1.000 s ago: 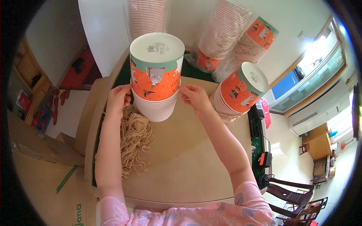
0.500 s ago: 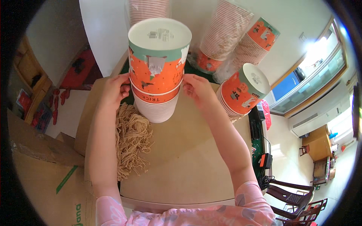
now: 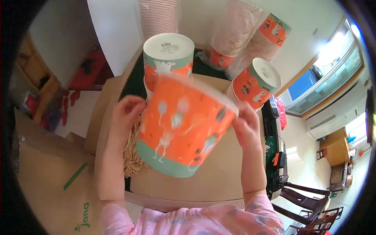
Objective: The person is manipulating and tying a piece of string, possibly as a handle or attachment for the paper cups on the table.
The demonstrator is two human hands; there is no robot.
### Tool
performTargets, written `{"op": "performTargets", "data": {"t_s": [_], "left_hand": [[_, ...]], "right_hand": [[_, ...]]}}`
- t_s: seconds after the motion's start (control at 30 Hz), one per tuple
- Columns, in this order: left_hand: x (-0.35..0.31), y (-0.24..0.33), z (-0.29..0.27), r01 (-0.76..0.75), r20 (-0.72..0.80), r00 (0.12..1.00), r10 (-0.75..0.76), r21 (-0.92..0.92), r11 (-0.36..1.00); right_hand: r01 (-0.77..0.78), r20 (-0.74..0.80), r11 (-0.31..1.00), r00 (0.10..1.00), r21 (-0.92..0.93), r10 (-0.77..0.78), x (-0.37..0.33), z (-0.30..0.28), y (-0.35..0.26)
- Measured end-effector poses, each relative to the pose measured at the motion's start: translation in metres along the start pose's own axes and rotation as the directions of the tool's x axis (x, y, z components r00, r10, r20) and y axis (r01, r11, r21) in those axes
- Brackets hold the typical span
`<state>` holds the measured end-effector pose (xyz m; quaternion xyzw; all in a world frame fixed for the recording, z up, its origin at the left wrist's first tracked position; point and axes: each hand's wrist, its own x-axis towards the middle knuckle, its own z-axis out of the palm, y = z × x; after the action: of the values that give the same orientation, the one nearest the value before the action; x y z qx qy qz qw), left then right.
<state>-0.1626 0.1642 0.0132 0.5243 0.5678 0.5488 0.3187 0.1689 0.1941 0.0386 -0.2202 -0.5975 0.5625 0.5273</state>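
Note:
My right hand (image 3: 246,121) grips the rim of an orange paper bucket (image 3: 176,125) at its right side. Green at its base and printed with a skeleton, the bucket hangs tilted with its rim up, smeared by motion. By its left side is my left hand (image 3: 128,111), fingers curled and blurred; whether they touch the bucket cannot be told. Behind it stands a stack of upside-down buckets (image 3: 168,49), its lower part hidden. Tan yarn strands (image 3: 132,156) lie below my left hand, partly covered by my arm and the bucket.
A second upside-down bucket stack (image 3: 254,84) stands to the right. Plastic-wrapped stacks (image 3: 235,31) line the wall at the back. A cardboard sheet (image 3: 219,176) covers the green-topped table, with a black and orange device (image 3: 279,159) and cables at its right edge. A cardboard box (image 3: 51,188) stands at left.
The top bucket has come off the near stack and been turned rim up, closer to me. My right hand moved right and nearer; my left hand dropped lower.

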Motion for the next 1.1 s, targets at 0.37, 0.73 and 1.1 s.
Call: {"op": "performTargets", "data": {"t_s": [0.37,0.73,1.1], "left_hand": [[-0.084,-0.094,0.066,-0.038,0.061,0.998,0.009,0.492,0.87],[-0.128,-0.078,0.086,-0.095,0.274,0.942,-0.192,0.768,0.633],[-0.287,-0.001,0.054,0.134,0.766,0.634,-0.107,0.027,0.991]], "right_hand": [[-0.109,-0.168,0.84,0.986,-0.531,0.021,-0.158,0.008,0.032],[-0.058,-0.176,0.838,0.983,-0.543,-0.046,-0.177,0.006,0.021],[0.066,-0.217,0.898,0.96,-0.434,-0.176,-0.229,0.041,0.007]]}}
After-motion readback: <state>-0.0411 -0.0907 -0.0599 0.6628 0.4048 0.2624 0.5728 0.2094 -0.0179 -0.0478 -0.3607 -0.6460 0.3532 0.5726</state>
